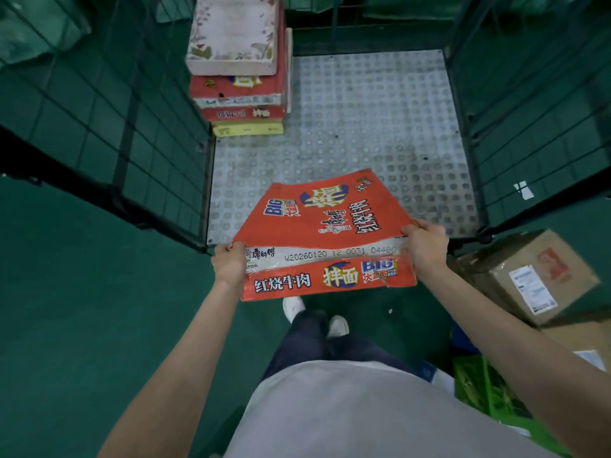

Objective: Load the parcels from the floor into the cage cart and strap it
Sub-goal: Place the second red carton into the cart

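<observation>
Both hands grip the red noodle box [325,239] over the near edge of the cage cart [363,127]; left hand [228,264] and right hand [425,247] curl round its ends. The worn, torn cardboard looks liable to buckle or slip; set crooked, it could knock the stacked parcels [239,67] at the far left.

i see a red carton [325,239] of printed cardboard, slightly glossy, its white tape strip worn and torn at the edges. the cart floor [370,120] is dull grey metal embossed with round studs, scuffed in places. the cage walls [109,120] look like dark painted wire mesh. the stacked boxes [236,64] are scuffed cardboard, the top one pale and stained. the brown parcel [525,276] is matt cardboard with a paper label. the green floor [82,309] looks smooth.
</observation>
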